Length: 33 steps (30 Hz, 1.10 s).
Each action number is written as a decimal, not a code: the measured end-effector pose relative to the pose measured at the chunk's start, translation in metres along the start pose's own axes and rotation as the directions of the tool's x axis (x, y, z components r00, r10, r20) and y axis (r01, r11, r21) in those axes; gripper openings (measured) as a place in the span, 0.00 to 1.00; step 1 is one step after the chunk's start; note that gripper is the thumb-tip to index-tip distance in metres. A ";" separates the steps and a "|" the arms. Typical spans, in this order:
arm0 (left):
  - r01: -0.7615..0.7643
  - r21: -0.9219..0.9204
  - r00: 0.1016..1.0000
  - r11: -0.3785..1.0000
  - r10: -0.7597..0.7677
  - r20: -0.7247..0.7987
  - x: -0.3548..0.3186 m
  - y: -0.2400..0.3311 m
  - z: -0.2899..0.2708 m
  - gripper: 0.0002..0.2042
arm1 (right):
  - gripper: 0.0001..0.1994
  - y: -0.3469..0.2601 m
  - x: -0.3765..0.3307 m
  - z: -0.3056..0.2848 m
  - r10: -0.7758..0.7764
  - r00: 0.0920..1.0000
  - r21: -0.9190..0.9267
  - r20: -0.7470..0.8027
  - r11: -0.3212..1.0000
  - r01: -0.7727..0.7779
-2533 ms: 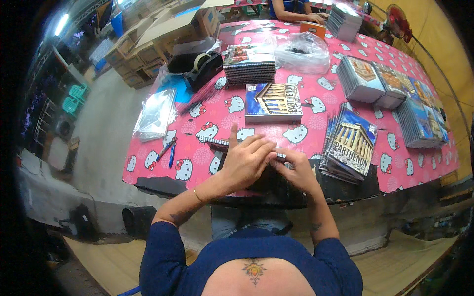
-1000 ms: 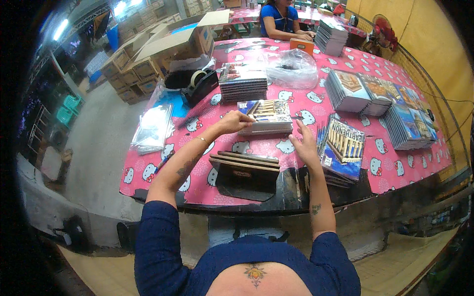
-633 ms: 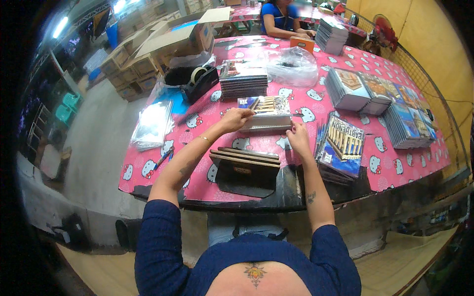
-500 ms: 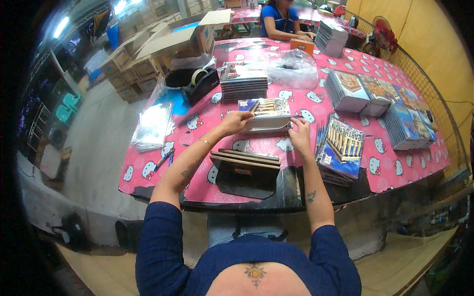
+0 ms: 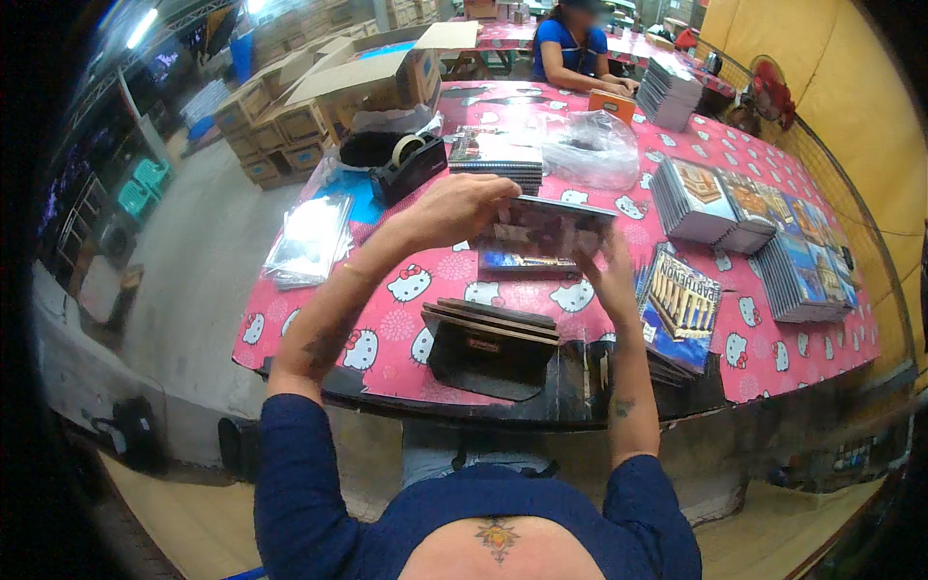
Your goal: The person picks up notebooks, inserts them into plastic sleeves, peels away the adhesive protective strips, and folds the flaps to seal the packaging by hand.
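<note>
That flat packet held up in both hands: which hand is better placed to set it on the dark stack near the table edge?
Probably the left hand: it grips the packet along its top, almost straight above the dark stack. The right hand only steadies the packet's lower right corner.

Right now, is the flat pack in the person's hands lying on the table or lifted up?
Lifted up. Both the left hand and right hand hold the flat pack above the pink table, over another pack lying there.

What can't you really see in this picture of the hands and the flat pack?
Head view only:
- Flat pack: blurred, its cover picture unreadable; its left end is hidden by the left hand.
- Right hand: its fingertips are hidden behind the pack.
- Dark holder: the slats' faces are edge-on, so unseen.
- Stacks: too small and bent by the lens rim.
</note>
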<state>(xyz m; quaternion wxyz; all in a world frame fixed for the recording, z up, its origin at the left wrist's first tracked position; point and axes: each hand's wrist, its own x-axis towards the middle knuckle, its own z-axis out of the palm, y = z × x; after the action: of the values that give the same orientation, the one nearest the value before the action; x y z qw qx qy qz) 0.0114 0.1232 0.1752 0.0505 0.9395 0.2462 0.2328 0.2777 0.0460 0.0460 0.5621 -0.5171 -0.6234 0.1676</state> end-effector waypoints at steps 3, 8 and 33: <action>-0.088 0.036 0.995 0.996 0.086 0.055 -0.020 0.050 -0.048 0.10 | 0.13 -0.043 -0.054 -0.011 0.154 0.960 0.243 0.234 0.947 -0.212; -0.161 0.043 0.984 0.986 0.157 0.087 -0.048 0.079 -0.042 0.12 | 0.12 -0.052 -0.108 0.004 0.205 0.964 0.512 0.167 0.818 -0.262; 0.597 -0.342 0.668 0.725 -0.686 -0.287 -0.126 -0.111 0.108 0.32 | 0.25 -0.007 -0.116 0.018 0.255 0.919 0.505 0.301 0.775 -0.380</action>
<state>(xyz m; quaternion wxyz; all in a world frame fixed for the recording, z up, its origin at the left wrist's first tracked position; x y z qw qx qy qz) -0.0841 0.1608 0.0040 0.1819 0.7123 0.5403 0.4095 0.2400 -0.0468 -0.0154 0.5797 -0.4087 -0.5080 0.4887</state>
